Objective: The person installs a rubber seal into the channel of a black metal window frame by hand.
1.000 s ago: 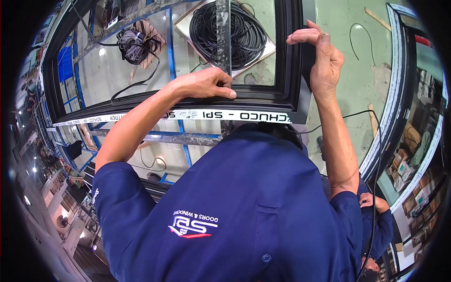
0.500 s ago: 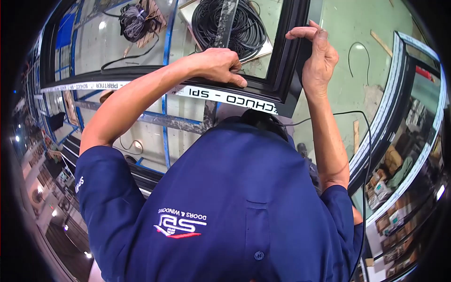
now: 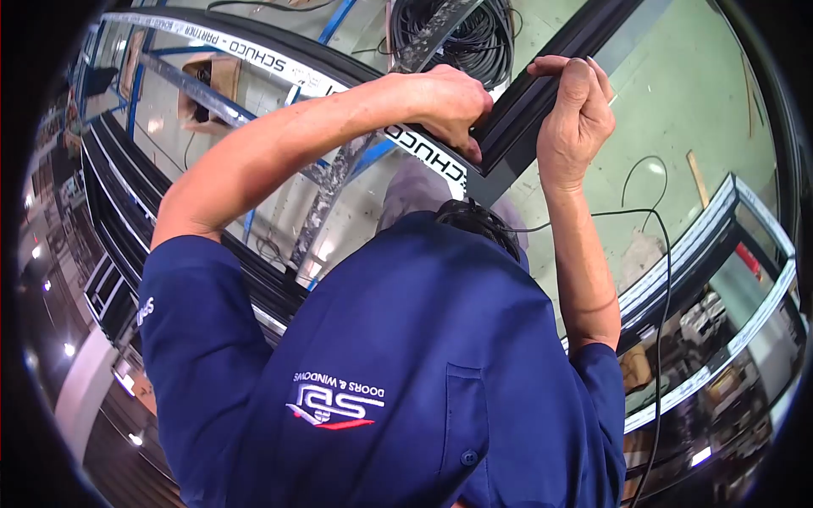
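Note:
A black window or door frame (image 3: 555,63) lies under my hands, its near corner between them. White film (image 3: 246,49) printed "SCHUCO" runs along its near bar. My left hand (image 3: 453,102) is closed at the inner side of that corner, fingers curled under and thumb pressed down on the black profile. Whatever its fingers hold is hidden. My right hand (image 3: 577,118) is at the side bar, its fingers bent together over the profile and the thumb raised beside them. I cannot make out anything between these fingers.
A coil of black cable or rubber strip (image 3: 461,42) lies beyond the frame. Grey and blue support bars (image 3: 330,199) stand below it. At right is another film-edged frame (image 3: 720,347). A thin black cord (image 3: 665,279) hangs along my right arm.
The view has turned, so the frame now slants and its corner sits nearer my body. My left thumb is closer to the corner. My right hand stays at the side bar, fingers more bent.

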Demonstrator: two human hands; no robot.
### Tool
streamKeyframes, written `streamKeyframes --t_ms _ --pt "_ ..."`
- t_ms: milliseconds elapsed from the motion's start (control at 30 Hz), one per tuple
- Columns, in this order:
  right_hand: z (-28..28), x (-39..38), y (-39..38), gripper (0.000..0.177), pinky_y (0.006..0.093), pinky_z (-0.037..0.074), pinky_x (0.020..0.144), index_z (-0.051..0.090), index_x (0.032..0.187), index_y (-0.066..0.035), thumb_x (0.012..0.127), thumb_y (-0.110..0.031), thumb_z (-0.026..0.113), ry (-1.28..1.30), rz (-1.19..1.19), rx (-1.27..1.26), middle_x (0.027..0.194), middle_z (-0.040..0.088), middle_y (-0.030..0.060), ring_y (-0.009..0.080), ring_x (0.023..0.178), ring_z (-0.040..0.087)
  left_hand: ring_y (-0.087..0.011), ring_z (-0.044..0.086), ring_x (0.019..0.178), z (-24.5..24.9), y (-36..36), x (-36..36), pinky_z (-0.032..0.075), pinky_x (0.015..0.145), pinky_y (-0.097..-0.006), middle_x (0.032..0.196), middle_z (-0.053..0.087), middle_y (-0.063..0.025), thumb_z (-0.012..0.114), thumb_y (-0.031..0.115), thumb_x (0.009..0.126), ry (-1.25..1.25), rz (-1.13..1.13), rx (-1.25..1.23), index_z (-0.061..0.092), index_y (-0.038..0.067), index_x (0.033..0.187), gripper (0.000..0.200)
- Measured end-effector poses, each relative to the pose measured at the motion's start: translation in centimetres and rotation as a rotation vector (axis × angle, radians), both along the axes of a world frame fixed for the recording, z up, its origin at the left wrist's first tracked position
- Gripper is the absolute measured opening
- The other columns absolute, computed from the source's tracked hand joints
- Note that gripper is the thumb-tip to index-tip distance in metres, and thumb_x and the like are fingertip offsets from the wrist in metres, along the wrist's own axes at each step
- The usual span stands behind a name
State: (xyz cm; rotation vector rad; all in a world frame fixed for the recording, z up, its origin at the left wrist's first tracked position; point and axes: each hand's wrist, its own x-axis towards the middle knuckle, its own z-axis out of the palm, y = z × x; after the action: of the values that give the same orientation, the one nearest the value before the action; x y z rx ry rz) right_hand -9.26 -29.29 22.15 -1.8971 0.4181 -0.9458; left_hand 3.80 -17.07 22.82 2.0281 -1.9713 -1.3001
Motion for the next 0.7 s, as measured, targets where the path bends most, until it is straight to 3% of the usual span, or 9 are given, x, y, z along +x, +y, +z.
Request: streamKeyframes --t_ms 200,300,400,433,567,667,700 --pt "-0.1 0.1 -0.3 0.024 0.0392 0.034 0.106 0.071 0.088 -0.007 0.102 -0.023 0.060 0.105 0.054 -0.122 0.083 0.072 -0.0021 0.0156 0.081 0.063 -0.0357 0.071 0.086 0.8 0.8 -0.8 0.054 0.076 -0.0455 0.083 0.072 -0.0172 0.079 0.045 0.079 0.034 0.162 0.100 0.074 0.001 0.088 0.045" --pt "0.6 -0.3 -1.3 0.016 0.0393 0.037 0.102 0.073 0.090 -0.008 0.093 -0.023 0.069 0.331 0.178 -0.453 0.086 0.073 0.0000 0.0182 0.085 0.066 -0.0354 0.071 0.084 1.1 0.9 -1.0 0.055 0.076 -0.0461 0.082 0.072 -0.0167 0.080 0.042 0.079 0.010 0.198 0.122 0.074 0.001 0.089 0.043" --pt "3.7 0.2 -3.7 0.015 0.0389 0.038 0.099 0.075 0.092 -0.009 0.086 -0.023 0.073 0.555 0.518 -0.695 0.089 0.074 0.0015 0.0218 0.089 0.068 -0.0352 0.071 0.084 1.4 0.9 -1.2 0.055 0.077 -0.0456 0.082 0.073 -0.0168 0.080 0.042 0.079 0.013 0.246 0.164 0.074 0.001 0.089 0.042" --pt "4.3 1.3 -4.3 0.020 0.0403 0.045 0.094 0.076 0.096 -0.008 0.082 -0.023 0.075 0.700 0.712 -0.664 0.092 0.074 0.0059 0.0266 0.093 0.069 -0.0346 0.071 0.086 1.6 0.8 -1.3 0.055 0.078 -0.0456 0.083 0.073 -0.0166 0.080 0.043 0.078 -0.004 0.259 0.198 0.074 0.001 0.088 0.044" --pt "2.7 6.3 -3.4 0.026 0.0416 0.051 0.093 0.073 0.098 -0.003 0.076 -0.015 0.070 1.031 1.256 -0.784 0.106 0.073 0.0130 0.0337 0.103 0.066 -0.0334 0.071 0.090 1.1 1.3 -1.3 0.055 0.079 -0.0448 0.085 0.073 -0.0152 0.081 0.049 0.074 0.011 0.352 0.245 0.074 0.003 0.086 0.048" --pt "2.7 9.0 -1.9 0.027 0.0422 0.052 0.090 0.072 0.098 -0.002 0.076 -0.018 0.073 1.320 1.469 -0.846 0.101 0.073 0.0137 0.0344 0.101 0.068 -0.0312 0.071 0.093 0.7 1.4 -0.9 0.056 0.081 -0.0427 0.094 0.075 -0.0129 0.082 0.050 0.071 0.055 0.402 0.275 0.074 0.005 0.101 0.055" --pt "3.1 9.2 -2.3 0.027 0.0429 0.053 0.086 0.071 0.096 -0.002 0.078 -0.021 0.077 1.306 1.510 -0.766 0.095 0.073 0.0135 0.0343 0.097 0.070 -0.0304 0.072 0.096 0.4 1.1 -0.9 0.057 0.084 -0.0419 0.100 0.075 -0.0137 0.083 0.051 0.070 0.026 0.366 0.324 0.072 0.004 0.111 0.063"
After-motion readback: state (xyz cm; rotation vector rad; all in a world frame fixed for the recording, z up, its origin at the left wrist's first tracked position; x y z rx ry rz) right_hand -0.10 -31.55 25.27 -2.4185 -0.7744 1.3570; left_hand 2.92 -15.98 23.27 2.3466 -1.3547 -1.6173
